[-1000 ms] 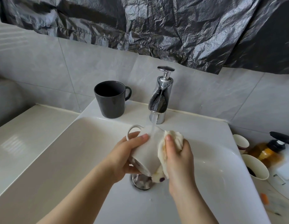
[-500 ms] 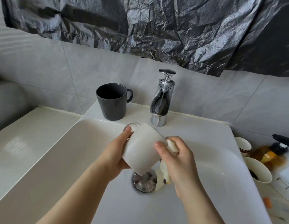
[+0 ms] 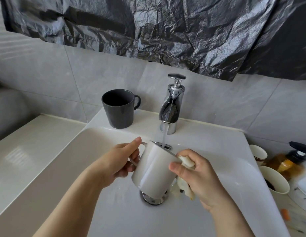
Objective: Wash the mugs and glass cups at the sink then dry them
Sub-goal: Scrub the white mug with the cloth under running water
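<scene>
Grey wall tiles and a crumpled black plastic sheet (image 3: pixel 165 28) fill the top of the frame; below them we see a white sink (image 3: pixel 217 151). At centre, the tap (image 3: pixel 171 106) runs, and its stream (image 3: pixel 164 139) reaches the far rim of a white mug (image 3: pixel 154 170) held tilted above the drain (image 3: pixel 151 200). The left hand (image 3: pixel 118 163) grips the mug's handle. The right hand (image 3: pixel 198 175) clutches a pale cloth (image 3: pixel 187 162) against the mug's right side, thumb on its wall. A dark mug (image 3: pixel 119 108) stands upright on the sink's back ledge, left of the tap. Two paper cups (image 3: pixel 275 180) sit at the right edge.
</scene>
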### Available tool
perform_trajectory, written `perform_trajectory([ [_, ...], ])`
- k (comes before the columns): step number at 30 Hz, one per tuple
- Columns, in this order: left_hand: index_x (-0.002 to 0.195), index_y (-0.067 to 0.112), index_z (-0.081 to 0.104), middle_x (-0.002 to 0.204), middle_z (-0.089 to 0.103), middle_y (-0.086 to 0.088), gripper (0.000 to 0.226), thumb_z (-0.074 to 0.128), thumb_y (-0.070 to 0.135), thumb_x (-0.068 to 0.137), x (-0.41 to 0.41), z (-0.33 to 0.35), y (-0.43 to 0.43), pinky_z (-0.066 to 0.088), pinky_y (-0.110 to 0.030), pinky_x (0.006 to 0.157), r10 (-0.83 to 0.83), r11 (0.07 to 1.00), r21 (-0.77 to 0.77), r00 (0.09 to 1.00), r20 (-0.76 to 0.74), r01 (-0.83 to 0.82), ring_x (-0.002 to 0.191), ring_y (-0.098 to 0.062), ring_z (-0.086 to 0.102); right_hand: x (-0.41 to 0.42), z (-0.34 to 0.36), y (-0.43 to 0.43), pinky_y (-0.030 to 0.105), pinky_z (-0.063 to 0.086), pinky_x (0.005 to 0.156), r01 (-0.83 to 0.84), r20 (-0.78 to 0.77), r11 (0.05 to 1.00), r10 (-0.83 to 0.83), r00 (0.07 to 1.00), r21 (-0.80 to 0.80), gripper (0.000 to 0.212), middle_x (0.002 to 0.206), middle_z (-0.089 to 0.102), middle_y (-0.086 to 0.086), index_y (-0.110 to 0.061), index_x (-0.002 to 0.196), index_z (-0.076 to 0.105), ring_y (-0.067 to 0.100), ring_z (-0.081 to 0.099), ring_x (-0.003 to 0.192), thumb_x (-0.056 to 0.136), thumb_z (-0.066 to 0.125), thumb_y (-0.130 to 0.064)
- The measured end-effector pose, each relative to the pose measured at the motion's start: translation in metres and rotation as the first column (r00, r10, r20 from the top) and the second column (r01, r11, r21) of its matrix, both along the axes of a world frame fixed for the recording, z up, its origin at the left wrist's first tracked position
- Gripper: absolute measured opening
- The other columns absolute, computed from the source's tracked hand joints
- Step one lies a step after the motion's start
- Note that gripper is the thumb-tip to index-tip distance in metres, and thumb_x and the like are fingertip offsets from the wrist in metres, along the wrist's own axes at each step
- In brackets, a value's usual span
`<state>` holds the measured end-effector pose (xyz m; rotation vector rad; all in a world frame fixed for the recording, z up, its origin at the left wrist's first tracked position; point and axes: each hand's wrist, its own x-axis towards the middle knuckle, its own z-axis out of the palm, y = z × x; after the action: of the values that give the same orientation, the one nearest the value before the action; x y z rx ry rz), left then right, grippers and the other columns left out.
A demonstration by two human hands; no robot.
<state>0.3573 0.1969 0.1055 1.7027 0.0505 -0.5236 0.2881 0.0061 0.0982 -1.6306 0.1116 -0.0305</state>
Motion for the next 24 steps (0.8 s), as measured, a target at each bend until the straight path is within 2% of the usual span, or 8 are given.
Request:
perform_trajectory([
  [4, 0.057, 0.013, 0.043, 0.059, 0.049, 0.000, 0.045, 0.049, 0.040, 0.092, -0.004, 0.002, 0.000, 0.032, -0.020, 0.041, -0.010, 0.989, -0.147, 1.000, 0.011, 0.011, 0.044, -0.015, 0.039, 0.002, 0.001, -0.002, 0.032, 0.041, 0.054, 0.055, 0.026, 0.990, -0.059, 0.998, 0.127, 0.017, 0.063, 0.061, 0.000, -0.029, 0.076, 0.065, 0.022, 0.050, 0.058, 0.065, 0.073, -0.019],
  [8, 0.059, 0.010, 0.042, 0.060, 0.045, -0.002, 0.043, 0.047, 0.031, 0.096, -0.009, 0.003, -0.007, 0.041, -0.022, 0.045, -0.089, 0.987, -0.129, 0.994, 0.061, 0.097, 0.048, -0.017, 0.047, 0.007, -0.004, -0.008, 0.032, 0.044, 0.067, 0.195, -0.077, 0.877, -0.180, 0.981, 0.440, 0.041, 0.098, 0.066, 0.002, -0.023, 0.104, 0.055, 0.022, 0.058, 0.080, 0.065, 0.061, -0.011],
  [10, 0.059, 0.011, 0.041, 0.063, 0.043, -0.004, 0.042, 0.047, 0.029, 0.097, -0.009, 0.002, -0.009, 0.043, -0.022, 0.048, -0.103, 0.989, -0.095, 0.991, 0.082, 0.111, 0.052, -0.018, 0.049, 0.006, -0.001, -0.007, 0.032, 0.042, 0.067, 0.257, -0.103, 0.889, -0.235, 0.967, 0.379, 0.054, 0.093, 0.059, 0.005, -0.017, 0.108, 0.049, 0.022, 0.054, 0.077, 0.056, 0.060, -0.020],
  [13, 0.055, 0.015, 0.040, 0.061, 0.041, -0.002, 0.044, 0.059, 0.033, 0.091, -0.009, 0.001, -0.008, 0.043, -0.022, 0.053, -0.120, 0.990, -0.060, 0.981, 0.155, 0.130, 0.057, -0.019, 0.045, 0.007, 0.001, -0.004, 0.022, 0.040, 0.048, 0.424, 0.035, 0.879, -0.441, 0.897, 0.219, 0.029, 0.079, 0.051, 0.007, -0.014, 0.099, 0.040, 0.018, 0.046, 0.058, 0.082, 0.062, -0.011],
  [16, 0.052, 0.015, 0.044, 0.060, 0.044, 0.000, 0.037, 0.059, 0.043, 0.073, -0.010, 0.001, -0.009, 0.044, -0.022, 0.054, -0.105, 0.992, -0.041, 0.971, 0.216, 0.117, 0.057, -0.016, 0.046, 0.012, -0.007, -0.001, 0.028, 0.049, 0.068, 0.485, 0.322, 0.870, -0.436, 0.840, -0.090, 0.025, 0.097, 0.059, 0.010, -0.033, 0.082, 0.046, 0.023, 0.060, 0.081, 0.069, 0.068, -0.034],
  [20, 0.057, 0.012, 0.047, 0.067, 0.044, 0.014, 0.044, 0.058, 0.052, 0.073, -0.009, -0.004, -0.007, 0.037, -0.016, 0.058, -0.143, 0.984, 0.161, 0.898, 0.417, 0.082, 0.059, -0.006, 0.043, 0.010, -0.010, 0.016, 0.020, 0.047, 0.061, 0.115, 0.168, 0.989, -0.098, 0.981, -0.096, 0.010, 0.074, 0.065, -0.007, -0.030, 0.083, 0.064, 0.011, 0.059, 0.067, 0.074, 0.061, -0.025],
  [22, 0.055, 0.016, 0.043, 0.072, 0.042, 0.009, 0.051, 0.061, 0.058, 0.078, -0.008, -0.007, -0.007, 0.034, -0.016, 0.057, -0.176, 0.972, 0.225, 0.858, 0.483, 0.072, 0.057, -0.003, 0.039, 0.007, -0.005, 0.018, 0.020, 0.044, 0.060, -0.158, 0.029, 0.987, 0.158, 0.987, -0.022, 0.022, 0.068, 0.061, -0.009, -0.028, 0.088, 0.064, 0.007, 0.054, 0.061, 0.068, 0.056, -0.023],
  [24, 0.053, 0.023, 0.043, 0.075, 0.042, 0.002, 0.048, 0.058, 0.059, 0.080, -0.007, -0.009, -0.008, 0.035, -0.017, 0.057, -0.179, 0.969, 0.240, 0.841, 0.511, 0.060, 0.057, -0.004, 0.039, 0.005, -0.008, 0.016, 0.023, 0.049, 0.068, -0.289, -0.056, 0.946, 0.283, 0.957, -0.149, 0.035, 0.072, 0.065, -0.016, -0.029, 0.097, 0.061, 0.003, 0.059, 0.071, 0.062, 0.058, -0.025],
])
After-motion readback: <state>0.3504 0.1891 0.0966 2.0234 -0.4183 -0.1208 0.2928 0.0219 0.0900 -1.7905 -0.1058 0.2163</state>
